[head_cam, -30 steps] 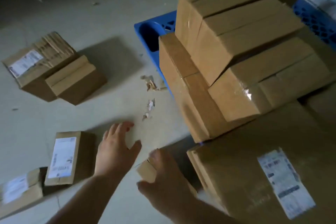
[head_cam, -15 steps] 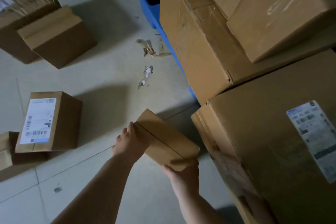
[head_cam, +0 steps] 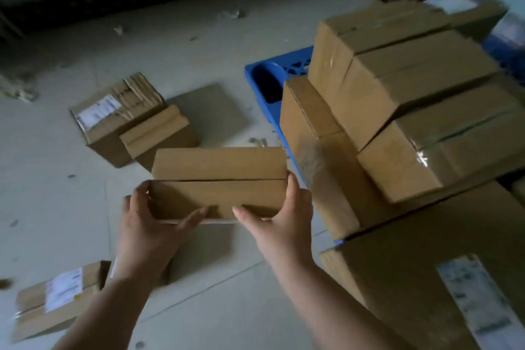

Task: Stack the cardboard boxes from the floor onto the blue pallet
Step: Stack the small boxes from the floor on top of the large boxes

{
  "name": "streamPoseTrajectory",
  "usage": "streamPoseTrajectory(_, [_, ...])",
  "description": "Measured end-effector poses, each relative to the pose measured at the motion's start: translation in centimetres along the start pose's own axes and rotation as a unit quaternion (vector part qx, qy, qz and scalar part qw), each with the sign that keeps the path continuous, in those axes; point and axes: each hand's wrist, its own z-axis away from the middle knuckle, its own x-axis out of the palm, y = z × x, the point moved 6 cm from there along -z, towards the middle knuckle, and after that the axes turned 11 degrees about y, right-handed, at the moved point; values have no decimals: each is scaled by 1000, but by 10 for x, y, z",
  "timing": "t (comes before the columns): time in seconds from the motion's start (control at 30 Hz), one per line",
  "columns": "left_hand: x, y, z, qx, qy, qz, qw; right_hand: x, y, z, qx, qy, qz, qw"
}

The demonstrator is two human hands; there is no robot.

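1. A small flat brown cardboard box (head_cam: 218,182) is held level above the floor, seam up.
2. The blue plastic pallet (head_cam: 265,85) carries stacked brown cardboard boxes (head_cam: 397,111).
3. Two brown boxes (head_cam: 133,122) touch on the floor; a labelled one (head_cam: 56,298) lies nearer.

Dim, perhaps motion-blurred at edges

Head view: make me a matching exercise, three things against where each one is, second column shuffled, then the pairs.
Things:
1. plain flat box
2. blue pallet
3. labelled box

Places:
A. on the floor by the left forearm
B. under the stacked boxes
C. held between the left hand and right hand

Pairs: 1-C, 2-B, 3-A
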Motion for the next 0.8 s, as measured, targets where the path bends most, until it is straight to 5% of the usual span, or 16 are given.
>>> streamPoseTrajectory(0.4, [-113,262,-22,97,7,108,989,-203,-214,-72,-88,28,-74,993])
streamPoseTrajectory(0.8, [-39,422,50,170,-85,130,973,-392,-207,-133,-59,86,-20,994])
